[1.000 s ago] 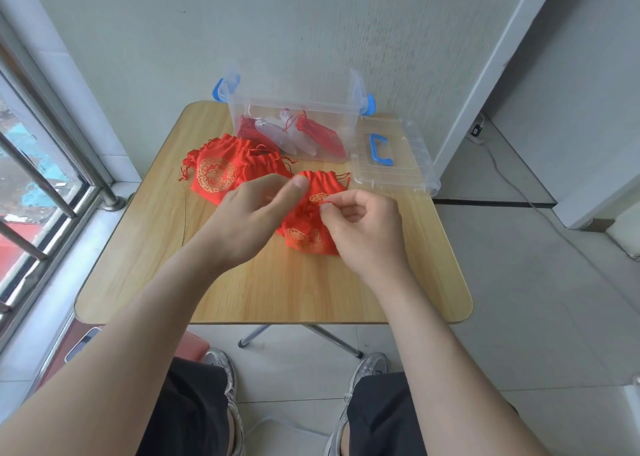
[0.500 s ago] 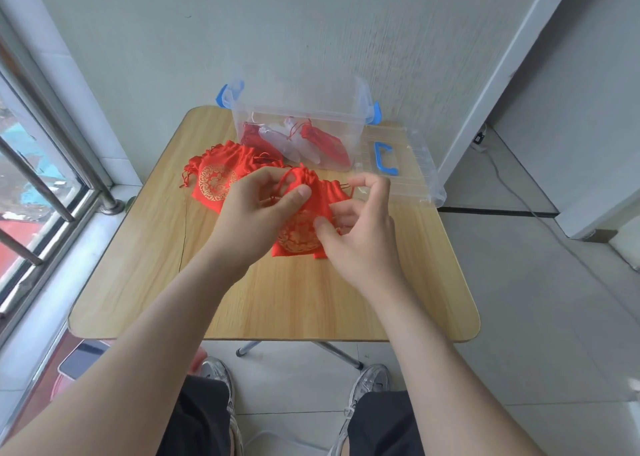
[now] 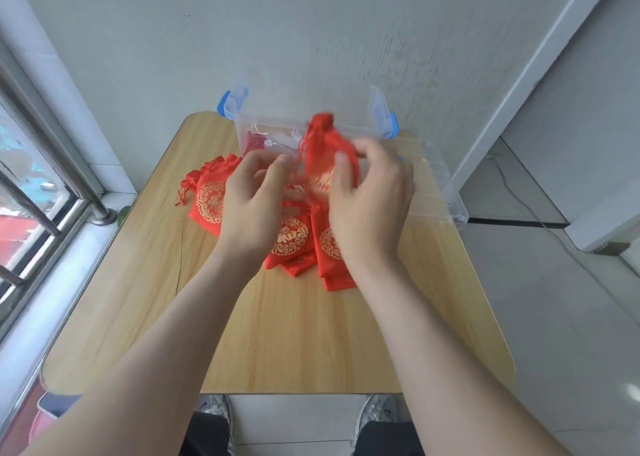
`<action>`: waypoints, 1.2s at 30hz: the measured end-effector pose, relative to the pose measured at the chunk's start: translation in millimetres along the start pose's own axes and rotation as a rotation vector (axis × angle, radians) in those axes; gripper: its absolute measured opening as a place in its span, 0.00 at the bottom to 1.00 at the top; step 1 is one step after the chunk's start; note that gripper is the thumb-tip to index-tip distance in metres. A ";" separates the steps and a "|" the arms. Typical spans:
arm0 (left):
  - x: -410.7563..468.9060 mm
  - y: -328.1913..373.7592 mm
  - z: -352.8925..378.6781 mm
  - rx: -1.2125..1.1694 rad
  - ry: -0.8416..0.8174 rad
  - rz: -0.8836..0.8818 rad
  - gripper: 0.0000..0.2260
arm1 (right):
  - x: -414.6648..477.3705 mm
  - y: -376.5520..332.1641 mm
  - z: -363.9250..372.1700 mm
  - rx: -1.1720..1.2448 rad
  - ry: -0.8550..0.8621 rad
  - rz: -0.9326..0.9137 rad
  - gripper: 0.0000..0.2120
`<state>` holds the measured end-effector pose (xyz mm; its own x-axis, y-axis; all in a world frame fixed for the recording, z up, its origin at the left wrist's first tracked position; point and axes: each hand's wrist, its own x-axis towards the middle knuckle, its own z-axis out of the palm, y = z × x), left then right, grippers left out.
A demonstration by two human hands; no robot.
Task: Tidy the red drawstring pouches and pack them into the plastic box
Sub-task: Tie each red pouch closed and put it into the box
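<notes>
Well above the middle of the wooden surface (image 3: 311,334), the right hand (image 3: 372,209) holds one red drawstring pouch (image 3: 329,150) upright. Its gathered neck points to 12 o'clock and overlaps the front wall of the clear plastic box (image 3: 273,126). The thumb (image 3: 341,159) lies curled on the front of the pouch, with the other fingers wrapped behind it.

The left hand (image 3: 251,206) sits just beside it at 9 o'clock, fingers bent toward the red cord (image 3: 302,149) that hangs from the pouch's neck. Motion blur hides the fingertips, so I cannot tell whether they pinch the cord or only reach near it.

The box stands at the 12 o'clock edge of the surface, open, with blue latches (image 3: 225,100) on its ends. Inside, at its 9 o'clock end, lie a dark red pouch (image 3: 252,140) and some pale ones, indistinct through the plastic. The clear lid (image 3: 440,192) lies flat at 2 o'clock, touching the box.

Below the hands, more red pouches with gold round emblems lie loose on the surface. One (image 3: 207,199) is toward 10 o'clock, and two overlapping ones (image 3: 291,237) are near the centre, partly covered by the wrists. A window rail (image 3: 52,192) runs along the 9 o'clock side, off the surface.
</notes>
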<state>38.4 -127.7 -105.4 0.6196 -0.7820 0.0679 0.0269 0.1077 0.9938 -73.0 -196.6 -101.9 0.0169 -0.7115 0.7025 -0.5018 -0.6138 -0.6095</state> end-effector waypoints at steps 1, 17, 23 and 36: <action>3.3 -6.2 -2.3 0.108 0.027 0.027 0.08 | 10.3 -3.0 2.9 0.045 0.048 0.026 0.03; 7.5 -56.0 15.7 1.134 -0.459 0.196 0.20 | 106.9 -0.7 68.8 0.080 0.154 0.231 0.06; 10.1 -59.3 17.2 1.155 -0.444 0.176 0.24 | 78.9 8.0 61.1 -0.186 -0.220 0.146 0.10; 11.8 -58.2 16.9 1.194 -0.384 0.198 0.31 | -15.7 48.6 -16.2 -0.394 -0.708 0.703 0.15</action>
<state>30.9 -153.5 -161.0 0.2601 -0.9645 0.0463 -0.8849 -0.2190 0.4111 -111.7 -209.7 -136.6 0.0495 -0.9766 -0.2095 -0.8362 0.0742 -0.5434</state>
